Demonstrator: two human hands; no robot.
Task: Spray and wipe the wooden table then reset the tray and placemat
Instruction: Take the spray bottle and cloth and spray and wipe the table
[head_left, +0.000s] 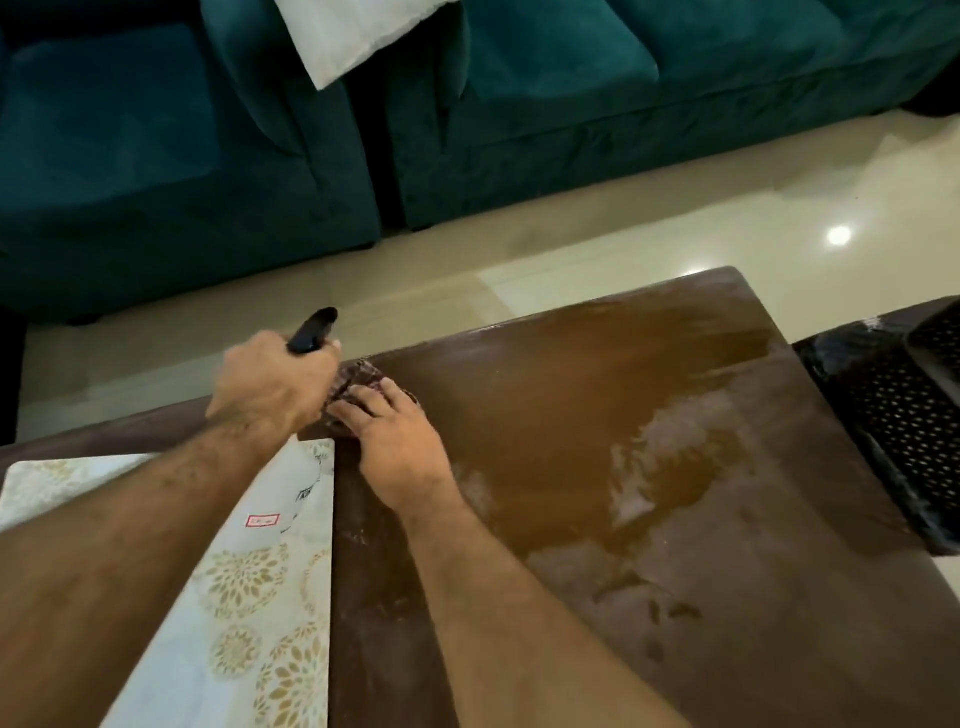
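Wiping bench (649, 415) with right hand (400, 447) flat on cloth (358, 376), left hand (270, 384) clamping spray bottle (311, 327), probably risking dragging wetness onto placemat (270, 582) alongside.

— Surface condition? 
— Brown wooden tabletop (597, 415): wet sheen across the middle, dull patches at near right. 
— Items on it? 
— Patterned placemat (249, 597) at near left; dark cloth (358, 382) near the far left edge; black perforated tray (904, 415) at the right edge.
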